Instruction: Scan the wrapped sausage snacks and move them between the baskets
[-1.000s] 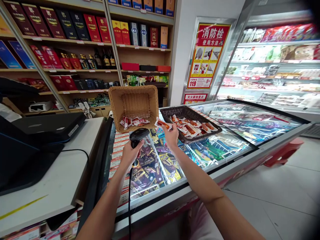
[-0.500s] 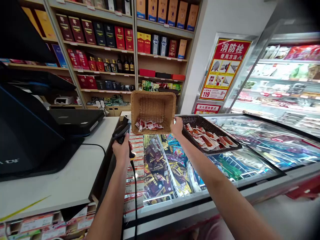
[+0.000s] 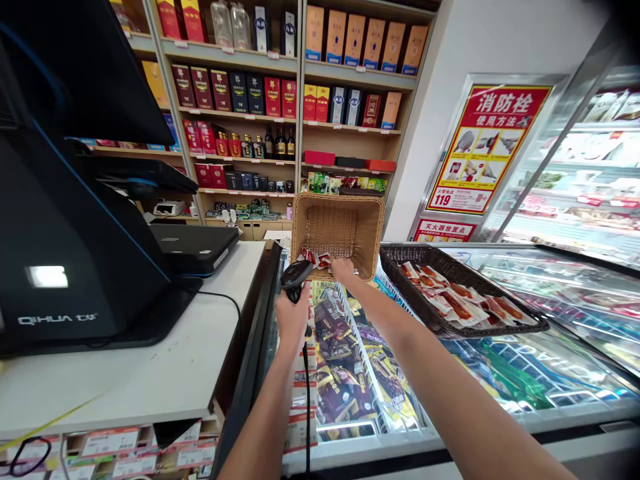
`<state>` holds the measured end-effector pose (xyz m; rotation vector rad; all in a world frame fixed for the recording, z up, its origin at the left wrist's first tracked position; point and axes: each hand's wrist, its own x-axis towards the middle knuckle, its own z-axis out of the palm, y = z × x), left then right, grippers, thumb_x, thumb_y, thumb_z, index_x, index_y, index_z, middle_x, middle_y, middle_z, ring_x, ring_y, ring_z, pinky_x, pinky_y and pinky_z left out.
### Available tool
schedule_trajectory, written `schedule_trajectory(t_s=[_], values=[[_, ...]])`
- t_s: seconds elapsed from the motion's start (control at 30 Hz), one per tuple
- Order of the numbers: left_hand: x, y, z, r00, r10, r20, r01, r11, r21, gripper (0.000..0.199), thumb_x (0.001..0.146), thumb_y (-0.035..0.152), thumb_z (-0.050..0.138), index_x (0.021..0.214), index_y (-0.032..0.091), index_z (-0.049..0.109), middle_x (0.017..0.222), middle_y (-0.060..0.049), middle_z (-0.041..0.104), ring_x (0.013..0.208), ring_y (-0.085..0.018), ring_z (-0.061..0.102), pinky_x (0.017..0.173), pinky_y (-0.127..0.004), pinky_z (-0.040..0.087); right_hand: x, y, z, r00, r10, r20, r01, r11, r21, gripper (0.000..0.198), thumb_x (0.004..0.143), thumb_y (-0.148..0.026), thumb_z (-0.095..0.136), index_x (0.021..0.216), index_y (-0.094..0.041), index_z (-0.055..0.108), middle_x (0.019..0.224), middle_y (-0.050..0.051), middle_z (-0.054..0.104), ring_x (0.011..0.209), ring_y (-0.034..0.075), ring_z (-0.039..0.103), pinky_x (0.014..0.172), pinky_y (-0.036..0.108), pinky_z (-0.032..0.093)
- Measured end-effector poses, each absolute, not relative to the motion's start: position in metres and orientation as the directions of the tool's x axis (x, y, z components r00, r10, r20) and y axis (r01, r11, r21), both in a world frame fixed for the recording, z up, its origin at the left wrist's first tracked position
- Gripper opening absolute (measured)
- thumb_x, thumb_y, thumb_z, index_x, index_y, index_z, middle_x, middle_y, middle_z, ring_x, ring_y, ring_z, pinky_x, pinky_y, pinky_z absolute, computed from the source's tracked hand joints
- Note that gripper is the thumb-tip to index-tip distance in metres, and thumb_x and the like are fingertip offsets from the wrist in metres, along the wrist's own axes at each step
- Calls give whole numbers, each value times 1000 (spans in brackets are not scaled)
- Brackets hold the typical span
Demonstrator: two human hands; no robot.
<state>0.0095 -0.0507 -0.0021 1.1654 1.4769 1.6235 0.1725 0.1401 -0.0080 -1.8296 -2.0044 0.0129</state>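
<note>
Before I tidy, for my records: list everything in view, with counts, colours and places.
tan basket: 1, tan, freezer's far end
packets: several, red-white, in tan basket
scanner: 1, black, before tan basket
dark basket: 1, brown, on freezer
wrapped snacks: many, orange, in dark basket
freezer: 1, white, centre to right
bagged goods: many, mixed, inside freezer
price labels: several, orange-white, freezer's left edge
counter: 1, white, left
terminal: 1, black, on counter
flat device: 1, black, on counter
shelving: several bays, brown, back
boxes and bottles: many, mixed, on shelving
poster: 1, red-yellow, right wall
chiller: 1, pale, far right
left hand: 1, bare, around scanner
right hand: 1, bare, inside tan basket
</note>
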Motion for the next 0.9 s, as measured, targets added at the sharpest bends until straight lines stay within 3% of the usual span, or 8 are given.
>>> schedule_trajectory(t_s=[0.07,0.13,0.2,0.27,0.33,0.43,0.67,0.9], values=[[13,-53,0,-415,899,138,46,-131,990,36,83,56,74,86,22,62,59,1,62,49,-17,58,48,-28,43,181,132,-6,35,916,400,929,118,-350,24,100,-24,56,118,-17,70,125,18,73,125,28,61,107,40,45],[17,-54,2,-410,906,109,0,-119,993,38,81,57,75,81,23,59,56,2,59,46,-16,56,46,-27,42,194,119,-4,186,848,496,808,156,-569,25,100,-30,54,114,-17,70,117,15,74,116,26,63,102,40,48],[21,-53,2,-392,915,99,-13,-113,993,39,80,58,75,80,23,57,53,4,55,43,-16,54,45,-27,41,211,100,-3,353,805,477,501,268,-823,26,94,-40,60,105,-18,69,102,8,75,99,24,66,94,38,53],[25,-51,-1,-368,923,109,5,-115,993,40,79,58,75,82,23,57,53,5,55,44,-16,54,44,-26,39,227,74,-6,404,837,369,111,355,-928,32,83,-48,73,99,-20,68,93,3,75,89,21,68,89,37,56],[30,-50,-6,-323,938,129,38,-123,992,40,78,59,76,81,23,58,55,4,57,45,-16,55,44,-26,40,241,45,-10,371,883,286,-179,371,-911,39,73,-48,84,95,-21,67,92,1,76,88,20,71,88,37,59],[39,-52,-11,-236,963,133,82,-117,990,43,76,60,77,77,24,55,54,4,57,43,-15,54,44,-26,39,254,5,-20,370,901,227,-361,365,-858,43,66,-44,93,91,-22,67,93,1,77,91,20,74,89,39,62],[58,-64,-12,-50,993,107,61,-104,993,47,74,63,79,74,24,53,53,4,55,42,-14,50,43,-26,36,259,-27,-31,445,888,119,-500,356,-789,45,60,-39,97,88,-22,66,95,0,77,94,19,75,88,37,66],[57,-68,-8,-2,992,127,183,-124,975,46,76,64,78,74,23,56,50,2,56,42,-15,51,45,-27,36,255,-28,-32,449,881,148,-482,379,-790,41,67,-41,93,91,-23,65,94,-1,77,94,19,75,88,36,65]])
